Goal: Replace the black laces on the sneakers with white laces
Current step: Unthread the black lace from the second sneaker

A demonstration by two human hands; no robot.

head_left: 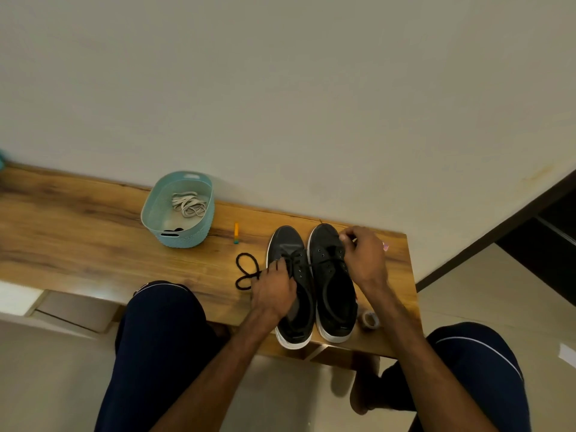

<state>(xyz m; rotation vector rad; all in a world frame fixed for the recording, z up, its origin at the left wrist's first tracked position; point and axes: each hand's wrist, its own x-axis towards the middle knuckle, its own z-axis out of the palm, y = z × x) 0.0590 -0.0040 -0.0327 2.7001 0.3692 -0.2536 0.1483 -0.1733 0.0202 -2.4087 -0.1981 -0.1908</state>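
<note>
Two black sneakers stand side by side on a wooden bench (93, 244), toes toward the wall, heels at the near edge. The left sneaker (288, 241) touches the right sneaker (335, 294) along their white soles.

The left hand (274, 291) rests over the left sneaker's eyelets with its fingers curled down and the fingertips pressed together on the black lace (246, 272). From that hand the lace spills left onto the bench in a loose double loop, just beside the left sneaker. Another strand runs taut from the left sneaker's eyelets, across the right sneaker's tongue, into the right hand (364, 260).

The right hand hovers over the front of the right sneaker, fingers curled round the strand, thumb and forefinger pinched together above the toe. What sits between those two tips is too small to tell.

A teal basket (187, 241) stands on the bench well to the left of the sneakers, near the wall. The white laces (188, 204) lie in it in a loose tangle, and a small dark thing lies at its near wall. An orange stick (236, 232) lies between basket and sneakers. A tape roll (370, 319) sits just right of the right sneaker's heel. A pink scrap (386, 246) peeks out beyond the right hand.

The person's knees, in dark trousers, frame the bench on both sides
</note>
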